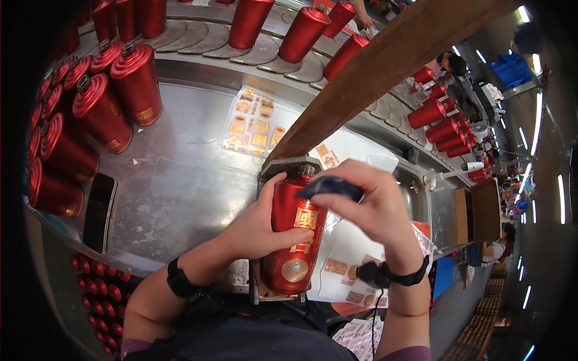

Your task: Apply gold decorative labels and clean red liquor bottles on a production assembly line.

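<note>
A red metallic bottle [286, 256] with gold characters and a round gold emblem lies tilted in front of me, its neck pointing away, in a metal holder [254, 283]. My left hand [259, 222] grips its left side, with the thumb across the gold lettering. My right hand [376, 201] pinches a small dark blue pad [334, 188], whose material I cannot make out, against the upper part of the bottle's front. Beyond the bottle lies a clear sheet of gold stickers [256, 123]. White backing sheets with more gold stickers [340, 265] are on the right.
Red bottles [135, 84] crowd the metal table's left side, near a dark phone [99, 210]. A plated conveyor [198, 39] carries more bottles along the back. The wooden beam [373, 78] slants across from the holder. Several bottles [99, 295] stand below, lower left. People work farther off.
</note>
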`<state>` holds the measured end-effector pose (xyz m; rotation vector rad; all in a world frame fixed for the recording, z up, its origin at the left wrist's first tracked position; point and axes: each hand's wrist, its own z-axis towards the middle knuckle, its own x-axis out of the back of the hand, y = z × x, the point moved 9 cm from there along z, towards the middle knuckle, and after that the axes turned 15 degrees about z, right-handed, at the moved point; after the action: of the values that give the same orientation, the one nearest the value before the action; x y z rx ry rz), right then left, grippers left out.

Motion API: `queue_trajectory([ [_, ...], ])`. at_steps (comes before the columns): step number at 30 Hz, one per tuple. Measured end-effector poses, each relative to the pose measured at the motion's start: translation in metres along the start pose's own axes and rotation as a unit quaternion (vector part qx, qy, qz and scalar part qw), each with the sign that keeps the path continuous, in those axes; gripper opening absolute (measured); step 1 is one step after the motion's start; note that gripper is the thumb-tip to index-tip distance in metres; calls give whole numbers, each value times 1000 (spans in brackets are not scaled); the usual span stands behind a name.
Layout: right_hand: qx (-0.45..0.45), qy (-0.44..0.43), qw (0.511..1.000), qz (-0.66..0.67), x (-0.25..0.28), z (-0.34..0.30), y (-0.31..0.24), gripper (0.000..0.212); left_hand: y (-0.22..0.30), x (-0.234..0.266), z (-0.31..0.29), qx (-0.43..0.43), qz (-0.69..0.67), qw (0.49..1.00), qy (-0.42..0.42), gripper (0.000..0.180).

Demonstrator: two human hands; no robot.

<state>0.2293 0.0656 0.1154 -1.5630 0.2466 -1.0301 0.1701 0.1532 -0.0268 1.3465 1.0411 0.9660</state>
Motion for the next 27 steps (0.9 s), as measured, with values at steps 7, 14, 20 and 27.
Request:
queue_trajectory([
  [7, -55, 105, 992, 52, 15, -13, 15, 22, -1, -2, 0, 0, 32, 999, -7, 107],
  [14, 37, 100, 994, 16, 8, -26, 12, 25, -3, -4, 2, 16, -10, 1000, -11, 105],
  [20, -101, 300, 947, 44, 48, -50, 33, 25, -8, -6, 4, 17, -39, 999, -30, 102],
  [27, -142, 243, 916, 286, -6, -100, 65, 26, -8, -11, 4, 23, -71, 996, -50, 98],
])
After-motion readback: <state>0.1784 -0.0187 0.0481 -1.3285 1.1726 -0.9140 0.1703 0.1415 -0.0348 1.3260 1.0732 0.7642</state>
